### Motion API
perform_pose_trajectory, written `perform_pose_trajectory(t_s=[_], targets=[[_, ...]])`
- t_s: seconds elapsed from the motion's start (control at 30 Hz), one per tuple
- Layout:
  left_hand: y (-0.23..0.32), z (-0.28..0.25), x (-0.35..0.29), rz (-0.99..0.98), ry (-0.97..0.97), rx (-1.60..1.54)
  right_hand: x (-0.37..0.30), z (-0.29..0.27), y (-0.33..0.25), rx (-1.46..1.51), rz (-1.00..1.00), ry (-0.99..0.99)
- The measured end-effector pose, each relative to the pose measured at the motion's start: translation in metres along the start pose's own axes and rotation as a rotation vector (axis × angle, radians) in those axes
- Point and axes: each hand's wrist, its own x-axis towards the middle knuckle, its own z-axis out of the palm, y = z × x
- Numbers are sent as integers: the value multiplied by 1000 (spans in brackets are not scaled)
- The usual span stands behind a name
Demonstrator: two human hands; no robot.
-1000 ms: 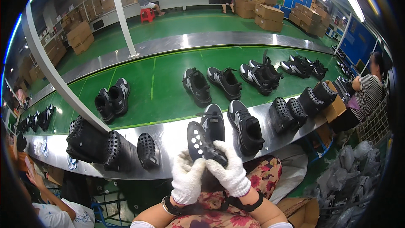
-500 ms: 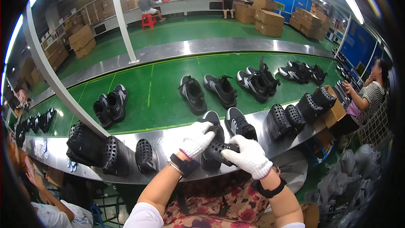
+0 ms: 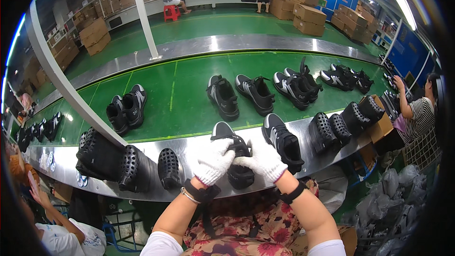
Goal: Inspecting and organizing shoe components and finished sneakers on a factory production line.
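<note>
A black sneaker with a silver-grey toe (image 3: 241,179) rests on the metal ledge in front of me, toe pointing away. My left hand (image 3: 213,161), in a white knit glove, grips its left side near the tongue and laces. From the right, my right hand (image 3: 263,159), gloved alike, has its fingers closed at the shoe's opening. The fingertips of both hands meet over it and hide what is inside. Just right of my right hand stands a second matching sneaker (image 3: 284,142). To the left of my left hand is a black block with a perforated, rounded top (image 3: 169,163).
More black perforated blocks (image 3: 134,166) line the ledge on both sides (image 3: 327,130). Several sneakers (image 3: 222,97) sit on the green belt (image 3: 185,90). A white post (image 3: 78,99) slants down at left. Co-workers sit left and right (image 3: 419,114); grey plastic bags (image 3: 398,199) lie lower right.
The black perforated piece held over the shoe no longer shows. My right hand has moved left and up to the shoe's opening, closer to my left hand. The whole view has shifted slightly.
</note>
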Motion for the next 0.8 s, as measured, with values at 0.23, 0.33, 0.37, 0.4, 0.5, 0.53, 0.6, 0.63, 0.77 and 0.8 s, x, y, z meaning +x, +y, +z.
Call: perform_pose_trajectory(t_s=[0.23,0.33,0.37,0.4,0.5,0.53,0.6,0.63,0.77,0.8], targets=[[6,4,-8,77,44,-51,5,22,-4,25,-77,77],[2,0,-22,1,82,-81,-21,9,2,56,-108,44],[0,-1,-27,-20,106,-16,-26,1,5,91,-118,-24],[-1,0,-32,-30,157,31,-28,-4,7,120,-109,-101],[-6,13,-33,-42,-10,-83,-20,-6,7,425,46,41],[-7,18,-32,-24,-47,-136,-16,-5,7,376,8,91],[-8,26,-34,51,-1,-117,-8,3,5,293,-214,114],[-11,28,-33,94,41,-159,-7,3,7,364,-108,28],[-15,23,-38,184,-52,-12,-14,15,11,912,132,-1],[-15,19,-38,175,-66,-17,-17,17,11,869,91,-4]])
